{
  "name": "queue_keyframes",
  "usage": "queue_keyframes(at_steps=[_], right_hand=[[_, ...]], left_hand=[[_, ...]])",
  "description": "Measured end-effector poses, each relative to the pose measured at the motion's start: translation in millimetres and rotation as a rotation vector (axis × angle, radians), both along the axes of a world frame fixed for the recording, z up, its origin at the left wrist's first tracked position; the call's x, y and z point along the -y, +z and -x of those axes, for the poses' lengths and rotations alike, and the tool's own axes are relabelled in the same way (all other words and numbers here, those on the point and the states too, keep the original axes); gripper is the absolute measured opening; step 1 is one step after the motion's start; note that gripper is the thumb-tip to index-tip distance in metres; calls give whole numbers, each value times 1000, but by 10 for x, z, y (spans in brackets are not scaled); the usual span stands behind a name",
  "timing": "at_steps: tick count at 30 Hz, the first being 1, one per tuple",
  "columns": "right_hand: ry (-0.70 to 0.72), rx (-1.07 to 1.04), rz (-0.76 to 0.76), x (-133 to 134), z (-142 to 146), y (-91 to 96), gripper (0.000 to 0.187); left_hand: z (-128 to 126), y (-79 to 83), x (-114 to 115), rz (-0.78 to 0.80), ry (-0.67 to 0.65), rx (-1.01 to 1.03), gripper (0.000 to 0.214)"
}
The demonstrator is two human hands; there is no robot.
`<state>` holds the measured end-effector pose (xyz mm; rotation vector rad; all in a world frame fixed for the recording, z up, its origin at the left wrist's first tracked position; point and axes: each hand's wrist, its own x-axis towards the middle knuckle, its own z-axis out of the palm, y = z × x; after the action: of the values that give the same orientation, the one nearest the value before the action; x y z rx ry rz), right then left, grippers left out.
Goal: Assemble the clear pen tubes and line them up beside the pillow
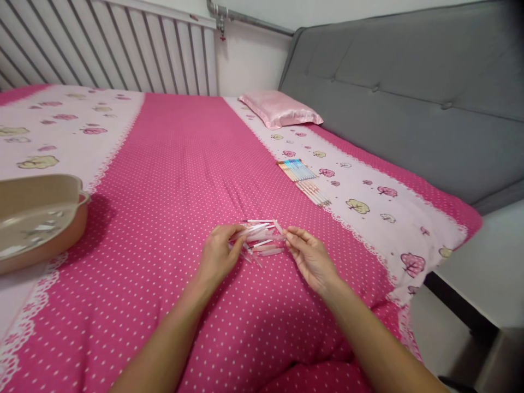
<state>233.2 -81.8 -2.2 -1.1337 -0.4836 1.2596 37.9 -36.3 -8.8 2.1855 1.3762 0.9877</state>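
Both hands rest on a pink dotted bedsheet [176,180] around a small heap of thin pens [262,243]. My left hand [216,256] pinches a pale pen from the heap, fingers closed on it. My right hand [311,259] touches the heap's right side, its fingers bent together at the end of a pen. Whether that hand grips it is unclear. A second, neat row of coloured pens [305,183] lies farther away on the sheet's pale border.
A beige tray [39,218] with a few small items sits at the left edge. A pink pillow [280,109] lies by the grey padded headboard [409,93]. A radiator [110,46] stands at the back.
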Motion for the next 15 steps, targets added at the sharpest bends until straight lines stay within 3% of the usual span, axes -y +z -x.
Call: queue_keyframes(at_steps=[5,15], right_hand=[[27,-1,-33,11,2,13,30],[-119,91,-45,23,12,76,30]], left_hand=[[10,-4,0,-13,16,-30,20],[29,-24,-14,-72,6,-62,19]])
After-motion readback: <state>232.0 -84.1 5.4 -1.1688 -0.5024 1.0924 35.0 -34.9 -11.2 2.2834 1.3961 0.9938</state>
